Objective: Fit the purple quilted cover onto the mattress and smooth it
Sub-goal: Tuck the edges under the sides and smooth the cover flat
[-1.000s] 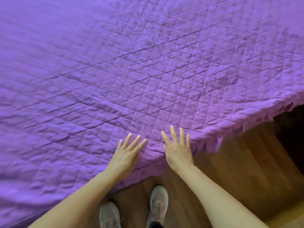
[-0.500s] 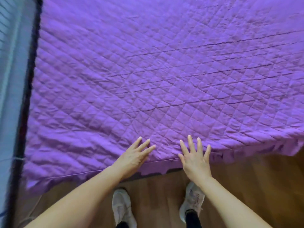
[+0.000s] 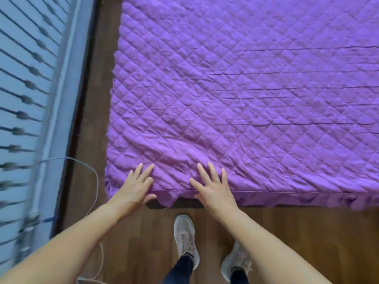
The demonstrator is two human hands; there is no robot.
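Note:
The purple quilted cover (image 3: 246,89) lies spread over the mattress and fills most of the view, with creases running across it and a frilled hem hanging over the near edge. My left hand (image 3: 134,186) rests flat on the cover at its near left corner, fingers straight. My right hand (image 3: 213,188) lies flat on the near edge a little to the right, fingers spread. A dark strip of the mattress base (image 3: 180,203) shows under the hem between my hands.
Wooden floor (image 3: 307,242) runs along the near side and the left side of the bed. A pale wall with dark lines (image 3: 24,89) stands at the left. A thin cable (image 3: 94,181) loops over the floor by the corner. My two shoes (image 3: 184,236) stand near the edge.
My hands and my feet have shifted left along the near edge, from the middle of the bed to its left corner. The wall and left floor strip have come into view.

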